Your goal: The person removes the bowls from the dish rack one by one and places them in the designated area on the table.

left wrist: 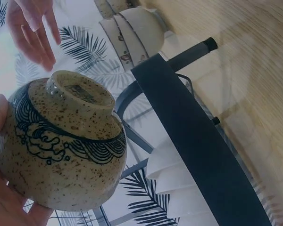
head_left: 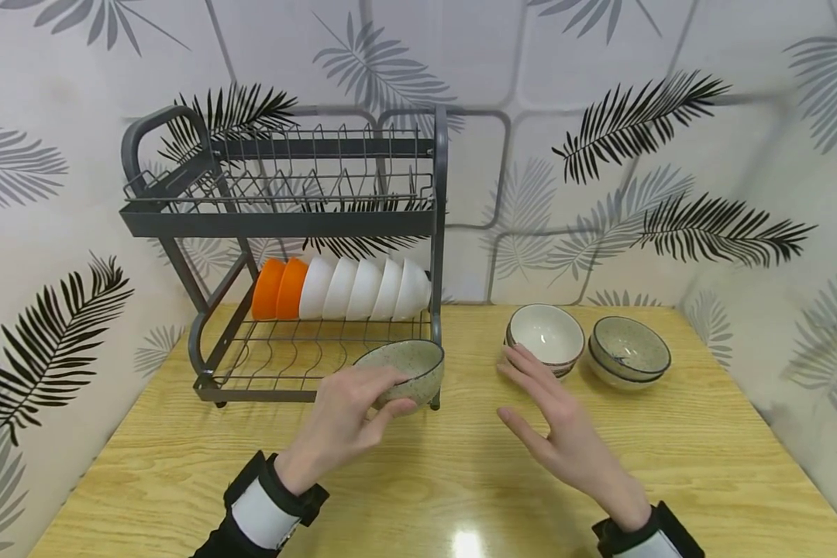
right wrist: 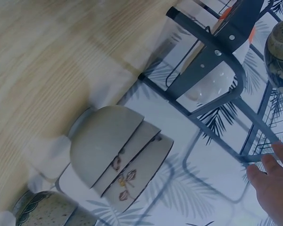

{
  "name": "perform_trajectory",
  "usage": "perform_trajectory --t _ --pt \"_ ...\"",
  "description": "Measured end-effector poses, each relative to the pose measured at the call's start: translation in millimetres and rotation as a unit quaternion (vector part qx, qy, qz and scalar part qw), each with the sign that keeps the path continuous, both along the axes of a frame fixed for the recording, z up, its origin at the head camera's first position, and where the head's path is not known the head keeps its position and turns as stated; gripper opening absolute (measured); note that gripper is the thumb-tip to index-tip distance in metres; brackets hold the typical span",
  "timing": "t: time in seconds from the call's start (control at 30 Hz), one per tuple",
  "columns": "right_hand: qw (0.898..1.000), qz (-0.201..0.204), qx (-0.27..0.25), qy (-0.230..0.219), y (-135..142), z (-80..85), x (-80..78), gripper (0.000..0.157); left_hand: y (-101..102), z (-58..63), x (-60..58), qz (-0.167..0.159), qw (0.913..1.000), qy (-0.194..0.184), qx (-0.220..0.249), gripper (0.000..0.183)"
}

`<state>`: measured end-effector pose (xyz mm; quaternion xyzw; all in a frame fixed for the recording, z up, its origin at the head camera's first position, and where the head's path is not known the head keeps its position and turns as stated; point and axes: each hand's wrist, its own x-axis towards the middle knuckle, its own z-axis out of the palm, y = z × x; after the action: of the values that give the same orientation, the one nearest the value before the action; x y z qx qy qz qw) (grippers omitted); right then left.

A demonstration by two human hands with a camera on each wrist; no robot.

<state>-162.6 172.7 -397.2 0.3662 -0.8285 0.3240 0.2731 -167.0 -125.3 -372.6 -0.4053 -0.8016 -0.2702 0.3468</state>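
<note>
My left hand [head_left: 345, 415] grips a speckled grey-green bowl [head_left: 421, 376] by its side, fingers behind and thumb in front. Held in the air, the bowl overlaps the lower right front corner of the dark dish rack [head_left: 286, 225] in the head view. Dark wave lines circle its outside, and its foot [left wrist: 82, 92] shows in the left wrist view. My right hand [head_left: 561, 430] hovers with fingers extended and holds nothing. Its fingertips overlap a stack of white bowls [head_left: 547, 333] in the head view; the right wrist view shows the hand apart from that stack [right wrist: 118, 155].
On the rack's lower tier, several white bowls [head_left: 363, 291] stand on edge in a row, with two orange bowls [head_left: 268, 291] at the left end. Wire slots [head_left: 293, 353] lie in front of them. Stacked speckled bowls [head_left: 631, 349] sit at the right, near the patterned wall.
</note>
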Motion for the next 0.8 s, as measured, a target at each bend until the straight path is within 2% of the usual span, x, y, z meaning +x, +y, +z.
perform_trajectory --t 0.13,0.37,0.63,0.8 --pt "1.000 0.019 0.005 -0.002 -8 1.7 1.4 0.057 5 0.5 3.4 0.004 0.9998 0.008 -0.018 0.017" --pt "0.998 0.060 0.018 0.010 -20 6.1 4.3 0.052 14 1.4 9.3 0.010 0.9984 0.017 -0.054 0.020" --pt "0.993 0.107 0.032 0.040 -30 5.4 3.4 0.054 24 0.7 14.7 0.007 0.9950 0.030 -0.094 0.016" --pt "0.989 0.127 0.028 0.076 -34 2.7 0.4 0.047 27 0.4 16.5 -0.002 0.9938 0.032 -0.106 0.017"
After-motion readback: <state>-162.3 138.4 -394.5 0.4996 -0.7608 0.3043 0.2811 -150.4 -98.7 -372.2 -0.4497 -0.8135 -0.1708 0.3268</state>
